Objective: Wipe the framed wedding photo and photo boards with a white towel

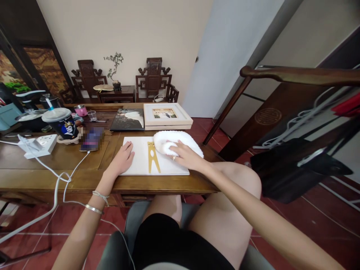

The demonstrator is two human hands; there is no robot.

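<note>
1. Nearest to us, we are seeing bare knees and black shorts on a grey chair seat, pulled up to a wooden table.
2. We are laying the left hand flat, fingers spread and gripping nothing, on the left part of a white board that is lying at the table's near edge.
3. We are resting the right hand open, palm down, on a white fan-shaped piece at the board's far right corner; it is pressing rather than clamping.
4. We are keeping the 2 hands well apart, with a gold clothespin-shaped piece lying on the board between them.
5. Just behind the board, we are seeing a framed photo on a light box and a dark picture beside it.
6. Further left, a white power strip with its cable, a black printed cup and a pink cup are sitting on the table.
</note>
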